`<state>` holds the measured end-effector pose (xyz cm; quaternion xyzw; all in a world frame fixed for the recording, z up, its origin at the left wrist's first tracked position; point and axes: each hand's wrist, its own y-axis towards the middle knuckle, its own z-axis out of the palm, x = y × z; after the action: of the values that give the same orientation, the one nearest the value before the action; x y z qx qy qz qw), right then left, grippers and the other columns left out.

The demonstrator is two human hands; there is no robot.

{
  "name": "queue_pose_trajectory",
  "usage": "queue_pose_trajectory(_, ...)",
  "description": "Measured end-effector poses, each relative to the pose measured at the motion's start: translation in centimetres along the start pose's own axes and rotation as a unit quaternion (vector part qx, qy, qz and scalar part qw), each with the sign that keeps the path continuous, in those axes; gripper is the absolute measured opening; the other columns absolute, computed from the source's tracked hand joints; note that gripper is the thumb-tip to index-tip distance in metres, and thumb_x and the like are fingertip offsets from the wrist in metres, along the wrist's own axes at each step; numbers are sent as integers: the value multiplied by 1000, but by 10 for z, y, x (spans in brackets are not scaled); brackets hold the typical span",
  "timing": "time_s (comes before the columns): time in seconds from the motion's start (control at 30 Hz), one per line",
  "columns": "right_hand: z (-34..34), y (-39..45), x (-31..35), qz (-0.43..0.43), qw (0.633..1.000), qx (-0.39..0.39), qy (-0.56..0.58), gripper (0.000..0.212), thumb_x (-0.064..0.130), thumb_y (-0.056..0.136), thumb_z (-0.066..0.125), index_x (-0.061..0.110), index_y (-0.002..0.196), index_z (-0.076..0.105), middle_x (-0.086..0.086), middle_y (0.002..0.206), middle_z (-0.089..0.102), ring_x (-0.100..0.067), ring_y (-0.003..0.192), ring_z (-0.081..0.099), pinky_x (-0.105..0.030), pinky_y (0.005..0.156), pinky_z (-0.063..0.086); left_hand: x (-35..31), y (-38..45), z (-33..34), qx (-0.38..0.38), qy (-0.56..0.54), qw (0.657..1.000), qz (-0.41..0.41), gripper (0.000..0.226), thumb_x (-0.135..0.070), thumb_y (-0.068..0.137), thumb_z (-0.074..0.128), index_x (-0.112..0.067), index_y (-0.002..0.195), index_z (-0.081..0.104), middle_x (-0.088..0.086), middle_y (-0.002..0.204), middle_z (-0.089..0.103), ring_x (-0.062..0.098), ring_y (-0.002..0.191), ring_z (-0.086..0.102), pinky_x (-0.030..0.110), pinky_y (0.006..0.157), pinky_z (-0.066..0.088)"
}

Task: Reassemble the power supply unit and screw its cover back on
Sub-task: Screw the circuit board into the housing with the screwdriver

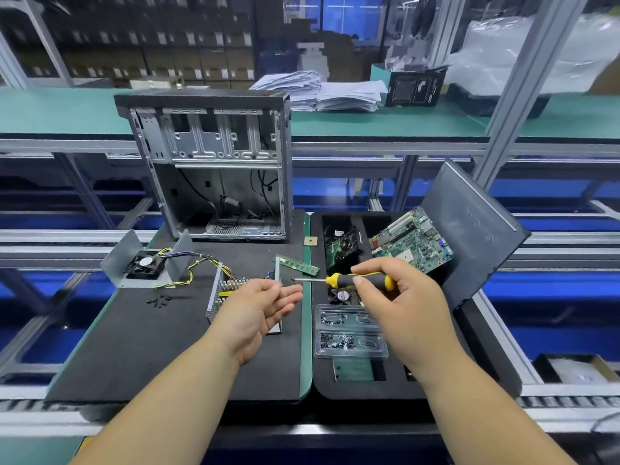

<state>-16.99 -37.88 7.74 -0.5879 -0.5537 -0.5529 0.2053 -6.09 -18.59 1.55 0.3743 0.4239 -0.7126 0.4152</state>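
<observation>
Yellow-and-black screwdriver (355, 280) sits in your right hand (399, 293), fingers wrapped round the handle, shaft level and tip pointing across toward your left hand (265, 307). Left hand is palm-up, fingers relaxed, holding nothing, its fingertips just short of the tip.

PSU base (223, 290) lies right under and behind your left hand on the black foam mat (134, 337): open sheet-metal tray, coils and board exposed, partly hidden by your palm. Its cover (134, 260), the bent grey sheet with the fan (146, 263) in it, is well off past your left fingers, tethered to the base by the yellow/black wire bundle (198, 263). Loose black screws (159, 302) lie on the mat between cover and base, outboard of your left hand.

Handling, my read:
- Cover is thin sheet, light, stiff, edges likely sharp. Take it by the two upright side flanges, not the fan.
- Wires are the soft part. Short tether, so bring the cover over in an arc and tuck the bundle inside before closing, or it pinches under the lip.
- Base has exposed components. Hold it by the outer walls only, keep fingers off the board.
- Screws are tiny and slippery. Pick one at a time with the left hand.

Not started on closing yet; cover off, no screws in as far as I can see. Clear screw tray (350, 332) sits below your right wrist.
</observation>
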Motion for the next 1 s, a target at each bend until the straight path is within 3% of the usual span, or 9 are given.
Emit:
queue_pose_trajectory(0.13, -3, -5, 0, 15, 1000, -4, 17, 21, 14, 88, 68, 35, 85, 71, 2, 68, 62, -20, 61, 53, -21, 52, 42, 3, -6, -3, -5, 4, 1000, -3, 13, -5, 99, 52, -7, 101, 64, 3, 86, 76, 9, 73, 71, 17, 58, 54)
queue_pose_trajectory(0.4, 0, -13, 2, 30, 999, 5, 30, 22, 13, 87, 69, 34, 82, 71, 7, 60, 57, -8, 53, 43, -16, 48, 36, 6, -18, -6, 26, -16, 1000, -3, 17, -2, 96, 53, -4, 108, 66, 2, 83, 72, 7, 71, 67, 16, 63, 53)
queue_pose_trajectory(0.7, 5, -19, 1, 41, 999, 29, 21, 22, 14, 88, 67, 35, 82, 71, -10, 64, 52, -8, 50, 38, -15, 46, 33, 7, -26, -10, 24, 7, 1000, 1, 15, -4, 96, 54, -3, 100, 68, 2, 79, 70, 8, 69, 65, 15, 62, 53)
queue_pose_trajectory(0.83, 12, -20, 0, 41, 997, 64, 7, 22, 14, 90, 66, 35, 85, 69, -2, 59, 50, -8, 51, 39, -14, 48, 34, 8, -28, -20, 19, 51, 999, -3, 18, -7, 97, 56, -6, 94, 73, 3, 79, 71, 8, 67, 65, 15, 61, 53)
queue_pose_trajectory(0.93, 19, -17, 0, 44, 995, 90, 6, 23, 13, 92, 63, 36, 88, 66, -4, 67, 58, -7, 53, 41, -14, 51, 36, 2, -26, -31, 21, 100, 995, 12, 21, -6, 97, 57, -10, 89, 76, 3, 80, 72, 9, 70, 65, 15, 62, 53)
queue_pose_trajectory(1.0, 25, -14, 0, 45, 995, 86, 2, 24, 11, 92, 62, 35, 90, 65, 7, 71, 62, -5, 57, 46, -12, 53, 38, -5, -24, -40, 25, 114, 993, 27, 22, -5, 96, 58, -11, 86, 77, 5, 82, 73, 10, 72, 65, 17, 64, 53)
